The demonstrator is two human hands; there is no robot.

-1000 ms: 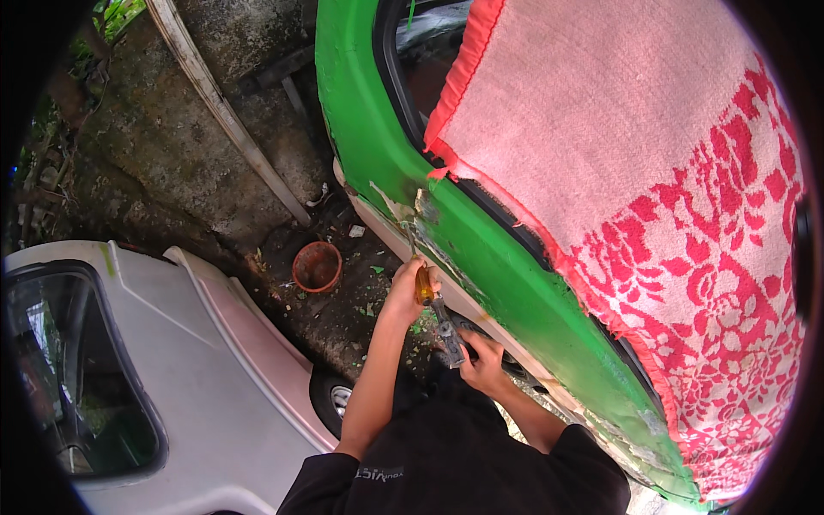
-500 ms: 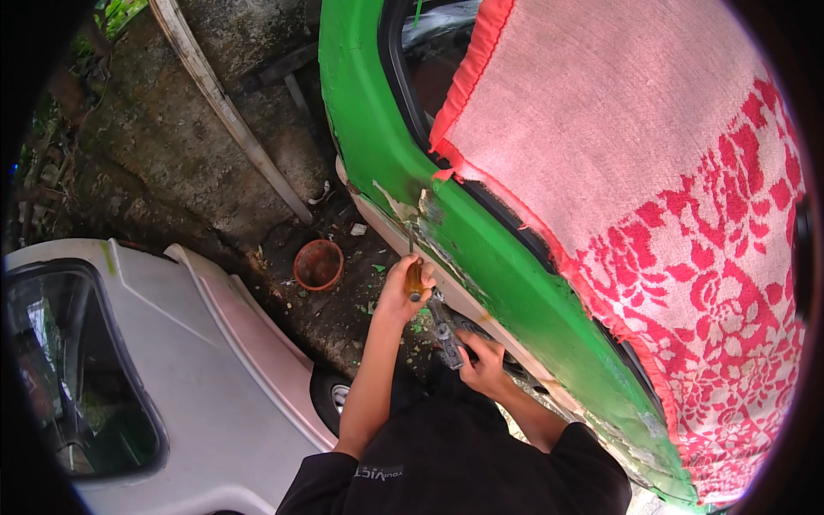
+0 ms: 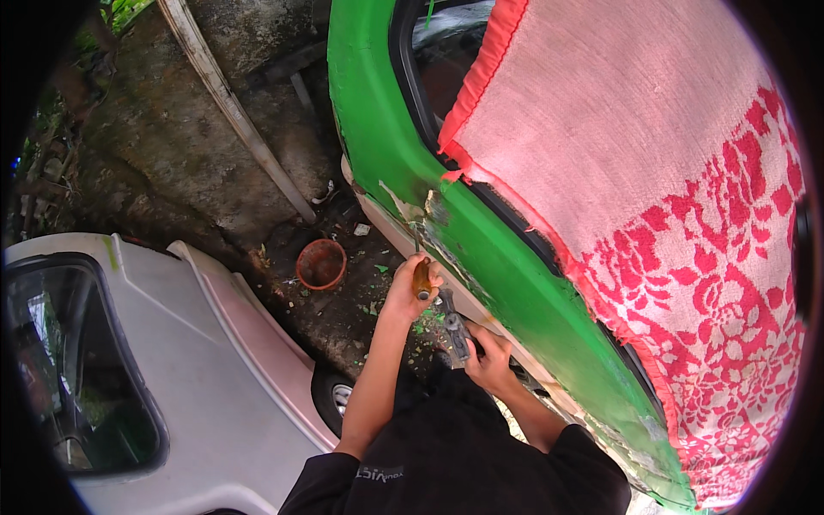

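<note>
My left hand (image 3: 407,290) is wrapped around the amber handle of a screwdriver (image 3: 421,280). Its thin shaft points up toward the chipped, peeling paint (image 3: 433,209) low on the green car body (image 3: 506,273); where the tip touches is too small to make out. In my right hand (image 3: 491,360) is a worn grey metal tool that looks like pliers (image 3: 457,335). Its upper end sits just right of the screwdriver's butt, with a small gap showing.
A pink and red floral towel (image 3: 601,129) covers the green car's windows. To the left stands a silver-grey car (image 3: 206,343). A reddish-brown pot (image 3: 321,264) and green paint flakes (image 3: 374,307) lie on the dirty ground, and a long pale strip (image 3: 232,103) leans beyond.
The pliers have turned slightly in my right hand and their upper end has moved a little right of the screwdriver handle. My left hand keeps its grip; the whole view has shifted slightly.
</note>
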